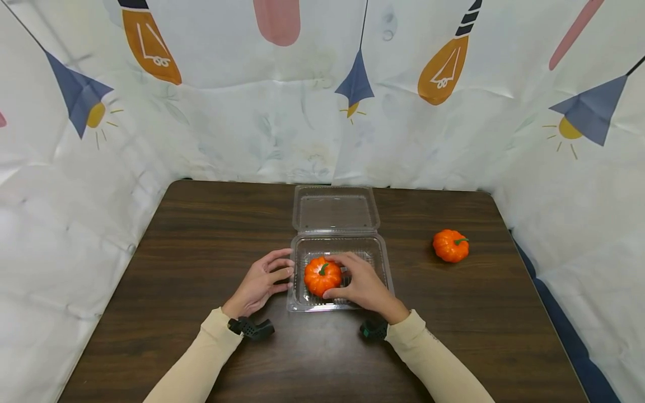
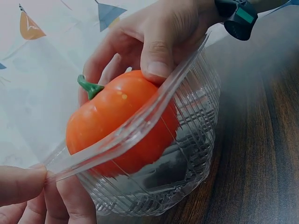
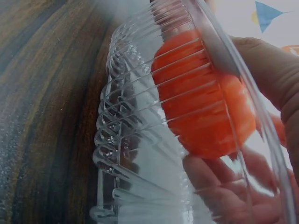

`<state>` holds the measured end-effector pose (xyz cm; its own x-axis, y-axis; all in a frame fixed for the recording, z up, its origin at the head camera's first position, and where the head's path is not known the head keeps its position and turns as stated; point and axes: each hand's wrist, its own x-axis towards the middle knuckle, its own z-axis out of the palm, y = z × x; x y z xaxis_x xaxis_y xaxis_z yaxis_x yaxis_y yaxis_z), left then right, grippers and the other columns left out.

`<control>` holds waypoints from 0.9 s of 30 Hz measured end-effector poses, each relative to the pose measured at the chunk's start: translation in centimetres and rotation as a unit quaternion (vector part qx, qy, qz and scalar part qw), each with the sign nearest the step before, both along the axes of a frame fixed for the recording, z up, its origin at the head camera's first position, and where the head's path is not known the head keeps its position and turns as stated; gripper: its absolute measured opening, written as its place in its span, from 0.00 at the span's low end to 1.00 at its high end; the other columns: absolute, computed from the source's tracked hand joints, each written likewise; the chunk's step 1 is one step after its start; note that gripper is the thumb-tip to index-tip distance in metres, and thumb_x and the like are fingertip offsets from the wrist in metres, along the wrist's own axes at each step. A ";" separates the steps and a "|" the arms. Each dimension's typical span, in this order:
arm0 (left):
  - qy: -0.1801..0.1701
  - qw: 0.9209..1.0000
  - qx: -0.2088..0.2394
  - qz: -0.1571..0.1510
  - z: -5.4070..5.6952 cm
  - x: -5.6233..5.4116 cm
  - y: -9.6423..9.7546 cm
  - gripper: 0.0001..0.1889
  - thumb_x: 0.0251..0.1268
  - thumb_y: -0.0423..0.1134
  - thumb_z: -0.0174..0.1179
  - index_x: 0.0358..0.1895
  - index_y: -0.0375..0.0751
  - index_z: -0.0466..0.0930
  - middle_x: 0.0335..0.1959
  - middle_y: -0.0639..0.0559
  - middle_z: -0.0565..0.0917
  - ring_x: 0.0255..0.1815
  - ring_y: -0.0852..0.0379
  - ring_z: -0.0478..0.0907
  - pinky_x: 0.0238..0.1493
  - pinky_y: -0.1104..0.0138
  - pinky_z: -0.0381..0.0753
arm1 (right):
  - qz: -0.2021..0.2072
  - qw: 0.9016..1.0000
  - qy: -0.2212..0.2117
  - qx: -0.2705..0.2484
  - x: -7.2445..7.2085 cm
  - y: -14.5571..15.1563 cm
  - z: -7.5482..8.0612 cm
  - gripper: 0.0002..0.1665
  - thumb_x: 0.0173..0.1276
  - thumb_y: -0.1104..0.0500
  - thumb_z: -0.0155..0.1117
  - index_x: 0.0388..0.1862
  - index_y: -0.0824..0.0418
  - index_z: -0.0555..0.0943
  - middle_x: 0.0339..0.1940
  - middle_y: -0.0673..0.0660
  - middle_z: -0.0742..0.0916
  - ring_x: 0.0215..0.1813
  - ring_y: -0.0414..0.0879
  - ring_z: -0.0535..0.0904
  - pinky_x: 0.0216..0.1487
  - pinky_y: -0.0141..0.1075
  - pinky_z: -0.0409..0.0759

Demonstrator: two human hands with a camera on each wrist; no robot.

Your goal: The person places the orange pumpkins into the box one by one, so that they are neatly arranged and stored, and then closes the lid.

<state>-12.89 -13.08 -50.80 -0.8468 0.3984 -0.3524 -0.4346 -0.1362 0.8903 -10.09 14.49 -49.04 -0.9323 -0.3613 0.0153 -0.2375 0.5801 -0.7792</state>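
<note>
A clear plastic clamshell container (image 1: 302, 304) lies with its lid (image 1: 335, 208) folded back on the brown table. My right hand (image 1: 364, 281) holds a small orange toy pumpkin (image 1: 321, 278) with a green stem, thumb on the near side and fingers on the far side. In the left wrist view the pumpkin (image 2: 117, 116) is within the container's walls, its top above the rim; whether it touches the floor I cannot tell. At the container's left edge, my left hand (image 1: 259, 284) pinches the rim between thumb and fingers.
A second orange toy pumpkin (image 1: 450, 245) sits on the table (image 1: 478, 319) to the right of the container. White printed cloth (image 1: 242, 129) hangs behind the table and along both sides. Dark blue material (image 1: 569, 330) shows beyond the table's right edge.
</note>
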 end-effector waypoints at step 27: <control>-0.002 1.000 -0.001 -0.001 0.0 0.1 0.1 0.32 0.74 0.33 0.61 0.77 0.38 0.61 0.47 0.58 0.81 0.43 0.62 0.82 0.45 0.68 0.89 | 0.010 0.999 -0.029 0.012 -1.5 -0.9 -0.6 0.48 0.50 0.44 0.86 0.70 0.52 0.78 0.61 0.55 0.83 0.56 0.48 0.84 0.56 0.40 0.88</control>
<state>-12.83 -12.95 -50.84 -0.8447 0.3997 -0.3559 -0.4381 -0.1344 0.8888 -11.59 13.55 -49.63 -0.9242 -0.3791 -0.0472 -0.2043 0.5949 -0.7774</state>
